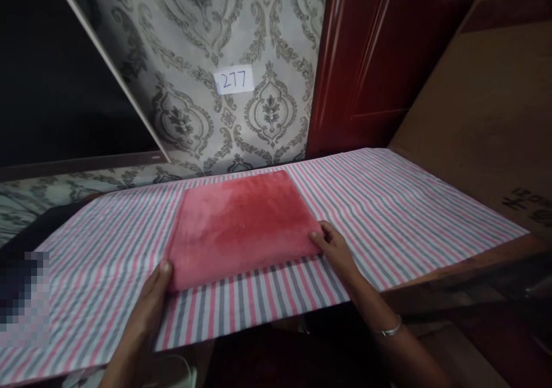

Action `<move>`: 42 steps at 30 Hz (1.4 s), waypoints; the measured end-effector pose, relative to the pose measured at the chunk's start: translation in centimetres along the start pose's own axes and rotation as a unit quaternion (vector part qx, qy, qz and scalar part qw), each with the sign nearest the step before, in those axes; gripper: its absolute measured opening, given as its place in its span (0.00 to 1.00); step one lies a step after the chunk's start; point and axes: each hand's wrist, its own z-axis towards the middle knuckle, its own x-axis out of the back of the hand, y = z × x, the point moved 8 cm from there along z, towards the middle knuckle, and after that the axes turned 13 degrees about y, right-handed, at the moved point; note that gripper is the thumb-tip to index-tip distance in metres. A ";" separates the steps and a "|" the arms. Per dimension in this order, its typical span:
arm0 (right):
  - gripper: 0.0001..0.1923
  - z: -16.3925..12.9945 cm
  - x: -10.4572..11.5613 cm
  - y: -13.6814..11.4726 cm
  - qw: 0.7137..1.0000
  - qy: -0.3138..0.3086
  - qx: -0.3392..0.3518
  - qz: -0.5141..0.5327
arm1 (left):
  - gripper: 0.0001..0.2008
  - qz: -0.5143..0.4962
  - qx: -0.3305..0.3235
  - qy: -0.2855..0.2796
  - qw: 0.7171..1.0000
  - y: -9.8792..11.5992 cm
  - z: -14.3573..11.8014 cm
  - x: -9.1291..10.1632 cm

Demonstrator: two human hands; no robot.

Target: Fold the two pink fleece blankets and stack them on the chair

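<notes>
A folded pink plush blanket (241,227) lies as a flat, thick rectangle on a table covered with a striped cloth (366,198). Its pile looks darker red across the middle and upper right. At the near left corner, my left hand (153,290) grips the edge, thumb along the side and the other fingers mostly hidden. My right hand (336,250) holds the near right corner between thumb and fingers, with a silver bracelet (391,326) on that wrist.
A large dark screen (64,77) stands at the left. Behind the table are patterned wallpaper with a paper label (234,80) reading 277 and a dark red door (362,54). A big cardboard box (487,100) rises at the right. The table's near edge runs below my hands.
</notes>
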 end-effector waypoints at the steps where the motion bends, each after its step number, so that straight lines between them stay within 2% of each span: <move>1: 0.18 0.0 0.1 0.0 1.000 0.005 0.002 -0.012 | 0.31 0.019 0.006 -0.001 1.000 0.3 -0.3 -0.2; 5: 0.17 0.3 0.8 0.4 0.997 0.047 0.008 -0.053 | 0.32 0.045 -0.008 -0.005 0.999 1.5 -0.8 -1.0; 13: 0.17 -0.1 0.6 0.4 0.998 0.038 0.005 -0.041 | 0.31 -0.025 0.034 -0.035 0.998 0.3 0.1 -1.1; 16: 0.26 0.1 0.8 -0.2 0.999 0.035 0.004 -0.041 | 0.31 -0.040 0.028 -0.027 0.998 0.7 0.1 -0.8; 18: 0.32 1.0 0.8 -0.7 0.995 0.028 0.010 -0.090 | 0.33 -0.023 0.013 -0.028 0.999 1.1 0.5 -0.9; 21: 0.35 3.1 0.1 -1.2 0.982 0.015 0.031 -0.184 | 0.33 0.029 0.002 -0.038 0.999 1.4 1.6 -1.3; 24: 0.33 4.7 -1.2 -1.1 0.972 0.014 0.066 -0.225 | 0.31 0.078 -0.007 -0.031 0.996 1.2 2.8 -1.6; 28: 0.28 4.9 -2.3 0.6 0.972 0.033 0.093 -0.215 | 0.24 0.101 -0.014 -0.003 0.995 1.2 3.3 -1.8; 31: 0.26 4.6 -2.3 1.7 0.975 0.032 0.104 -0.193 | 0.23 0.099 0.011 0.006 0.995 1.0 3.1 -1.8; 33: 0.25 4.7 -2.2 1.8 0.974 0.020 0.105 -0.201 | 0.24 0.076 0.035 -0.009 0.996 0.9 2.8 -1.9; 36: 0.25 4.8 -1.8 -0.3 0.960 0.027 0.142 -0.238 | 0.27 0.024 0.058 -0.034 0.997 0.9 2.2 -1.5; 38: 0.25 4.6 -2.3 -3.2 0.946 0.044 0.205 -0.246 | 0.29 0.037 0.028 0.022 0.999 1.6 2.1 0.2; 40: 0.25 4.1 -3.7 -6.4 0.938 0.040 0.266 -0.220 | 0.30 0.087 -0.053 0.122 0.987 3.7 1.9 2.3; 41: 0.24 3.7 -4.7 -7.7 0.937 0.025 0.285 -0.199 | 0.31 0.106 -0.109 0.153 0.976 5.2 1.5 2.7; 42: 0.22 3.5 -5.9 -8.7 0.939 0.005 0.296 -0.174 | 0.30 0.116 -0.170 0.159 0.966 6.9 1.1 2.5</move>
